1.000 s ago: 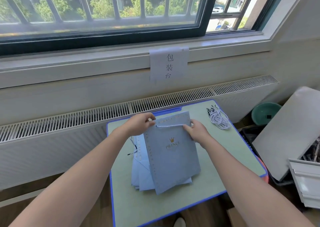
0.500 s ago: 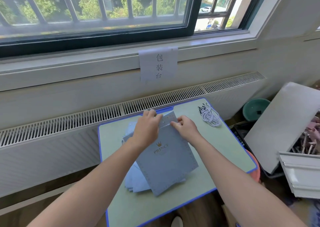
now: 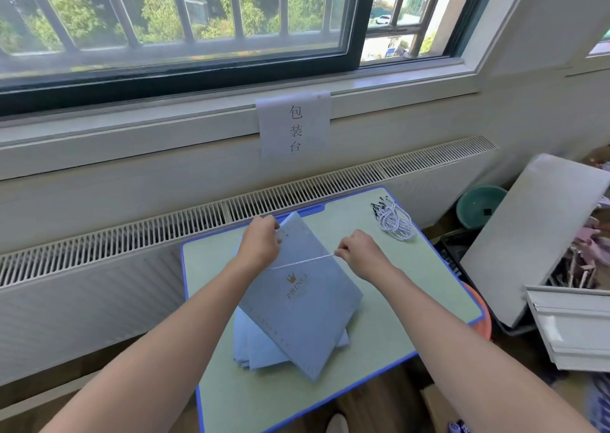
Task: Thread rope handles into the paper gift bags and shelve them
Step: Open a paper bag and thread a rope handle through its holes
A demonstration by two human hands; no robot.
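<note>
A flat light-blue paper gift bag (image 3: 305,304) with a gold crown print lies tilted on top of a stack of similar bags (image 3: 254,350) on the small table. My left hand (image 3: 259,244) grips the bag's top left edge. My right hand (image 3: 358,251) pinches the end of a white rope handle (image 3: 303,261), which runs taut across the bag's front from under my left hand. A bundle of spare white ropes (image 3: 396,223) with black tips lies at the table's far right corner.
The pale green table has a blue rim (image 3: 373,375) and stands against a radiator grille (image 3: 132,234) under the window. A paper sign (image 3: 294,126) hangs from the sill. Right of the table are a green basin (image 3: 480,203), a leaning white board (image 3: 531,234) and cluttered boxes.
My right hand has pulled the rope out to the right, so it now stretches taut across the bag. My left hand has shifted to the bag's top left edge, and the bag has tilted.
</note>
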